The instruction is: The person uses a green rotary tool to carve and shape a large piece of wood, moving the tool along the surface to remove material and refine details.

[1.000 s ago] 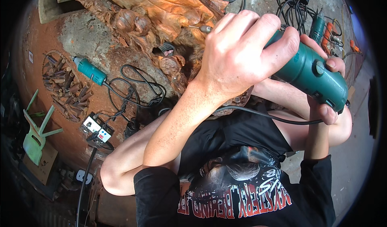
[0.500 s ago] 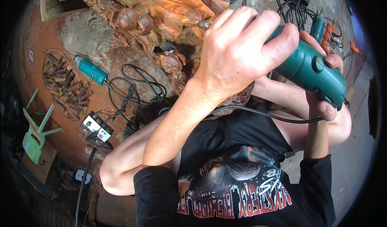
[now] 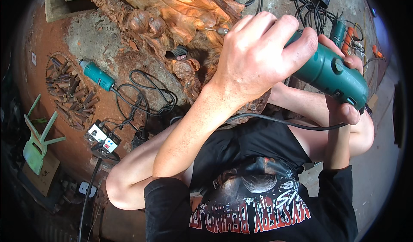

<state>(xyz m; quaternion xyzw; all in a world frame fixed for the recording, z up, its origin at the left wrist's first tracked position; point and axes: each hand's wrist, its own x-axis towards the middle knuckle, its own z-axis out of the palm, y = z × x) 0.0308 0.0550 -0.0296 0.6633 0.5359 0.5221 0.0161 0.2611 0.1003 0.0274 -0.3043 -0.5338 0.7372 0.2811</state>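
Both of my hands are wrapped round a green die grinder (image 3: 329,74), held slantwise over my lap. My left hand (image 3: 258,55) grips its front end, fingers curled over the top. Around the rear of the body closes my right hand (image 3: 350,113), mostly hidden behind the tool; its fingertips and thumb show. A thin metal bit (image 3: 220,30) sticks out past my left knuckles toward a reddish-brown wood carving (image 3: 189,10). Whether the bit's tip touches the wood I cannot tell. The grinder's black cord (image 3: 292,124) runs back across my lap.
At left lies a second, teal grinder (image 3: 98,75) with a looped cord, beside a pile of brown carving bits or sticks (image 3: 71,91). Below it sits a white power strip (image 3: 102,136). A pale green chair (image 3: 35,149) stands far left. Tangled black cables (image 3: 312,16) and another green tool (image 3: 338,30) lie upper right.
My hands and the grinder have shifted very slightly; the bit sits a little lower and further right against the carving. Both hands keep their hold.
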